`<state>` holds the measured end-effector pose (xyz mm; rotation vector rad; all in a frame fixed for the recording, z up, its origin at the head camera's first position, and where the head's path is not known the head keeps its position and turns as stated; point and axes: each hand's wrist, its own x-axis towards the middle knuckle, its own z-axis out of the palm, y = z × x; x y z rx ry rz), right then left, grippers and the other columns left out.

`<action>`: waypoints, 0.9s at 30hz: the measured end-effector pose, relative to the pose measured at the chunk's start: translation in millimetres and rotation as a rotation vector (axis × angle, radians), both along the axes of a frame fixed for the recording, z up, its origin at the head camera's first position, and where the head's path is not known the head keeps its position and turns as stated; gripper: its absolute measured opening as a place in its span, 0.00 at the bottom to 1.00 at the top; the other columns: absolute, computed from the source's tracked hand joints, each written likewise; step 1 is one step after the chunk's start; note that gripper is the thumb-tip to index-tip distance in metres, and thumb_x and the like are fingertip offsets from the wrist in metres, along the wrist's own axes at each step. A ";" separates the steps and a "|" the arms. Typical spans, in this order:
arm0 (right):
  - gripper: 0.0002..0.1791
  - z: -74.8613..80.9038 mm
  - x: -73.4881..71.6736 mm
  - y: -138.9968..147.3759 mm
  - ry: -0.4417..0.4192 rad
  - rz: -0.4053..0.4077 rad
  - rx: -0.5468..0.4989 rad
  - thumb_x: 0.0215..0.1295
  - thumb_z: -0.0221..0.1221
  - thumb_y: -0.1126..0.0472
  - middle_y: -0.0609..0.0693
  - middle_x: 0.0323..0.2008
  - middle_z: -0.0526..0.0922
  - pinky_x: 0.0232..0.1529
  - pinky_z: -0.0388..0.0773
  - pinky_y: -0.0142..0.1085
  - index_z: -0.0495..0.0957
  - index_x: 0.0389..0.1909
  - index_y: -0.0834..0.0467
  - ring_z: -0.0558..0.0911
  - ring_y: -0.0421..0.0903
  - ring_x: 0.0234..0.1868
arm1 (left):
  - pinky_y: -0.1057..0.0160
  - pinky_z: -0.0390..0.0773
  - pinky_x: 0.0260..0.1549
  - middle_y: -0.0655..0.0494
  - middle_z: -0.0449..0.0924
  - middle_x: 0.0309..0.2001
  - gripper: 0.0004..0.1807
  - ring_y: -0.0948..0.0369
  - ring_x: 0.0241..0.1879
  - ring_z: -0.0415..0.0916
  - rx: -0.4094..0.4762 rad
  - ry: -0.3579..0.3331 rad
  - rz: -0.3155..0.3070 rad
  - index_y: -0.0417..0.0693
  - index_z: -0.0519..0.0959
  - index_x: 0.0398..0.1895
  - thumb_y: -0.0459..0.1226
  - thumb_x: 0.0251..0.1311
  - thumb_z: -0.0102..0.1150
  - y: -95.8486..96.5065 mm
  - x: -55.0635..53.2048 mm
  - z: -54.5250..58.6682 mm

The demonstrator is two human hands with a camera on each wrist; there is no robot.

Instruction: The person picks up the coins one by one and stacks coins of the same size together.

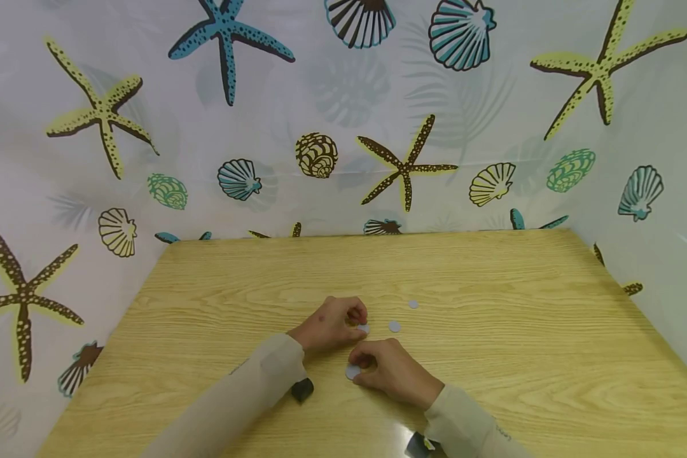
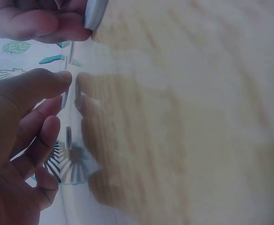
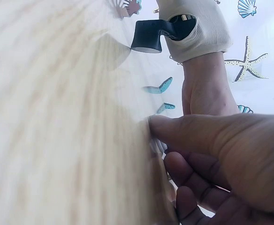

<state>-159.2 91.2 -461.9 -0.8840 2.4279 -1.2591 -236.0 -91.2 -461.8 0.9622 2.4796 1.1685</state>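
Observation:
Near the middle of the table, my left hand (image 1: 333, 323) pinches a small grey disc (image 1: 363, 329) between thumb and fingers. Closer to me, my right hand (image 1: 394, 372) holds a larger-looking grey disc (image 1: 352, 371) by its edge, low over the wood. In the left wrist view that right-hand disc (image 2: 95, 14) is tilted up on edge, above the left thumb. Fingers partly cover both held discs. Beyond the right hand lie two more grey discs, a middle-sized one (image 1: 394, 326) and a smaller one (image 1: 413, 304), in a slanting row with the others.
The wood-grain table (image 1: 521, 318) reaches back to a white curtain (image 1: 286, 95) printed with starfish and shells, which also hangs at both sides. Black wrist cameras stick out below the sleeves, the left one (image 1: 302, 389) and the right one (image 1: 418, 445), close to the tabletop.

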 end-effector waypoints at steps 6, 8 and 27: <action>0.10 1.0 -2.8 -1.3 -0.003 -0.008 0.018 0.55 0.66 0.61 0.41 0.37 0.82 0.44 0.75 0.33 0.80 0.39 0.54 0.79 0.38 0.41 | 0.67 0.74 0.43 0.64 0.78 0.37 0.08 0.68 0.41 0.75 -0.031 0.020 0.032 0.52 0.75 0.36 0.37 0.56 0.65 -0.5 -0.1 0.5; 0.10 1.3 -3.1 -1.6 -0.002 -0.009 0.019 0.55 0.66 0.62 0.41 0.37 0.82 0.44 0.75 0.33 0.80 0.39 0.54 0.79 0.38 0.41 | 0.67 0.74 0.43 0.64 0.78 0.36 0.08 0.68 0.41 0.75 -0.033 0.027 0.032 0.52 0.75 0.36 0.37 0.55 0.65 -0.9 0.0 0.7; 0.11 -0.2 -2.6 -0.8 0.009 -0.014 0.013 0.54 0.66 0.62 0.44 0.37 0.82 0.43 0.75 0.34 0.80 0.39 0.56 0.79 0.40 0.40 | 0.69 0.75 0.40 0.61 0.79 0.36 0.10 0.67 0.39 0.76 -0.040 0.013 0.016 0.49 0.76 0.37 0.35 0.54 0.66 -0.6 1.1 1.3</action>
